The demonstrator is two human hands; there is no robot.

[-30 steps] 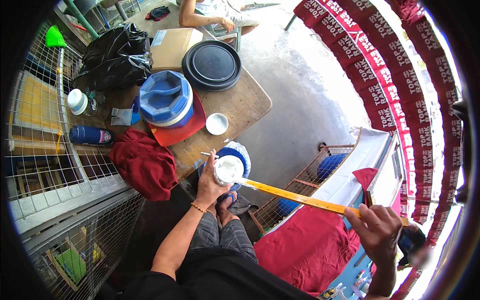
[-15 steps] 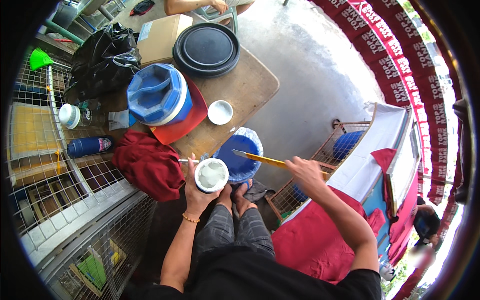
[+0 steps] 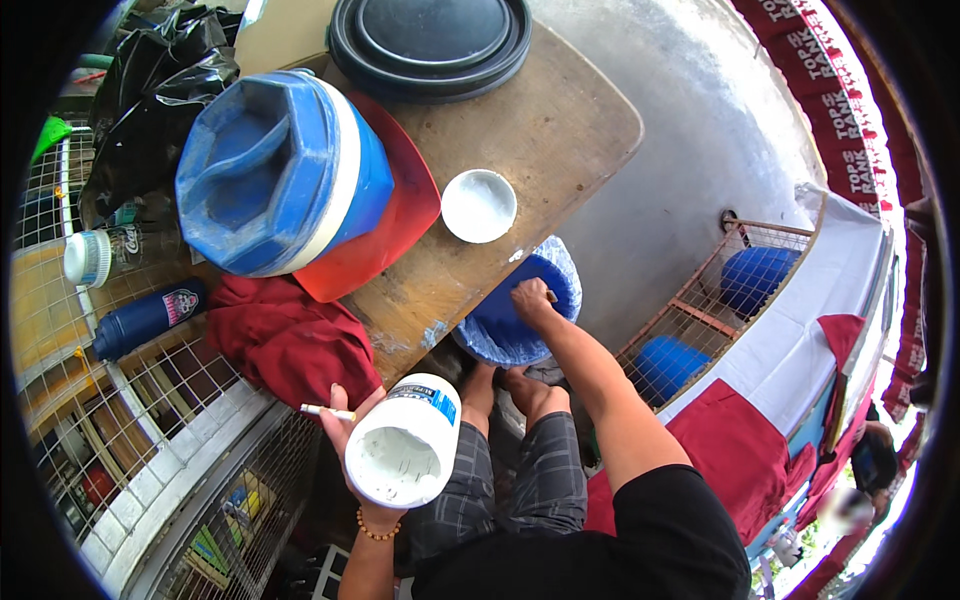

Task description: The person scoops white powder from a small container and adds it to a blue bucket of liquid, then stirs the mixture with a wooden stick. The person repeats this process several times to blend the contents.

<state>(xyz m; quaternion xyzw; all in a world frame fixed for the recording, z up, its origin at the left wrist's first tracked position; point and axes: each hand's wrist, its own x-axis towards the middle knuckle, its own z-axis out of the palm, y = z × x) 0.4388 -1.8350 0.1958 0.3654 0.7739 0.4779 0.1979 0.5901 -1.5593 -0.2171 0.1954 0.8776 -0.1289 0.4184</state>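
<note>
My left hand is wrapped round a white plastic tub, tilted so its mouth faces me. Pale residue coats the inside of the tub. A cigarette sticks out between the fingers of that same hand. My right hand reaches down into a blue bucket whose rim is smeared white. It is closed round a flat stick; only the stick's end shows above the fist, and the rest is hidden in the bucket. At the table's edge above the bucket lies a round white lid.
A wooden table carries a blue water jug on a red piece, and a black round lid. Dark red cloth hangs beside it. Wire cages stand left and right. A navy bottle lies left.
My right hand has gone down into the bucket with the stick, which was held out above it. The tub has come nearer and tipped, and the view has moved closer to the table.
</note>
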